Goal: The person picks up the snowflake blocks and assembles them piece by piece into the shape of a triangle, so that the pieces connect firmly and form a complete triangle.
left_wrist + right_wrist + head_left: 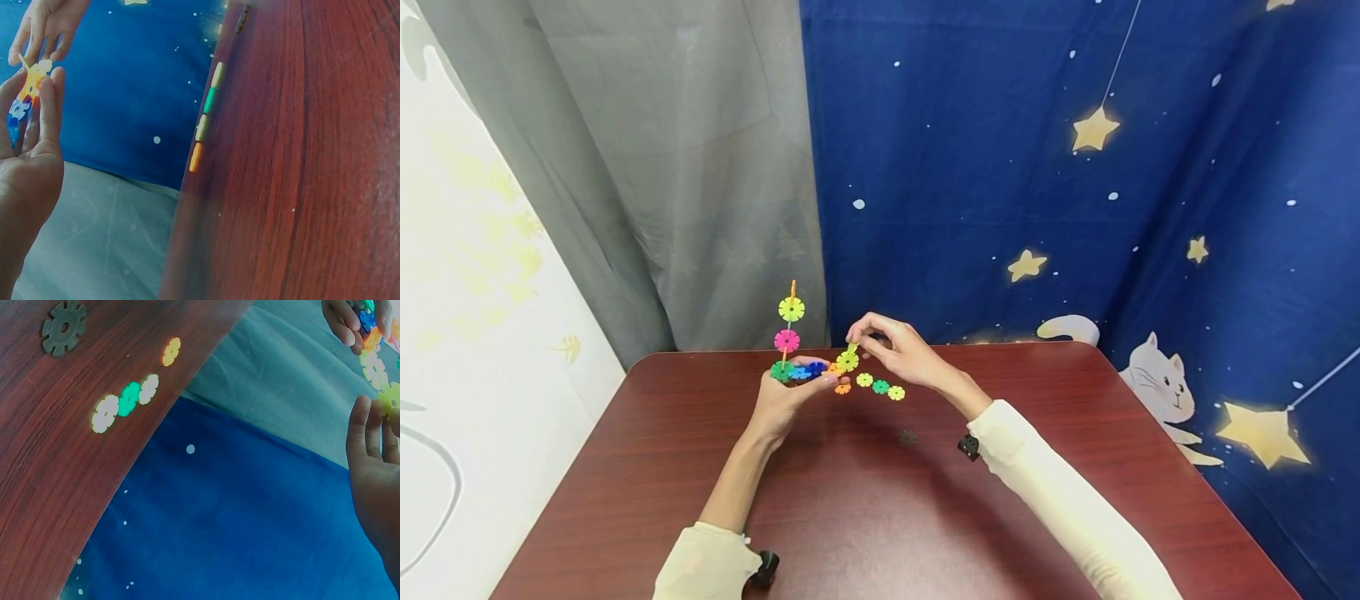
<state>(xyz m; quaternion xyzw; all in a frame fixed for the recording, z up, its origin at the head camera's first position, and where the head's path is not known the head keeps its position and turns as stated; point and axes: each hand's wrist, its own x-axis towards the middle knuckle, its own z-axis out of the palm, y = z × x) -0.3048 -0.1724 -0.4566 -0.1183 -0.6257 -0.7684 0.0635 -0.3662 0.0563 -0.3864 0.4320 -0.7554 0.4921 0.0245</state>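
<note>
Here's the chain (800,372) of slotted discs, lifted clear of the surface (850,517), and both hands are on it. The left hand (784,402) grips its lower row, thumb in front, fingers behind, by the blue disc (816,370); that hold seems to brace the row close to where the other hand works. Up from the chain's left end goes a column, green disc (782,371) at its foot, pink disc (787,341) midway, standing straight probably because notches bite into notches, face-on then edge-on. Over at the chain's right end, the right hand (898,346) pinches a yellow disc (853,347) against its yellow neighbour (847,361), a fingertip hold that likely leaves the slots free to line up. Whether those two lock, I can't tell. On the surface, right of the chain, a loose row (881,387) of yellow, green, yellow lies close, handy for reaching, I'd judge. A loose orange disc (843,388) shows just below the chain, a dark disc (907,437) nearer the person than the chain.
</note>
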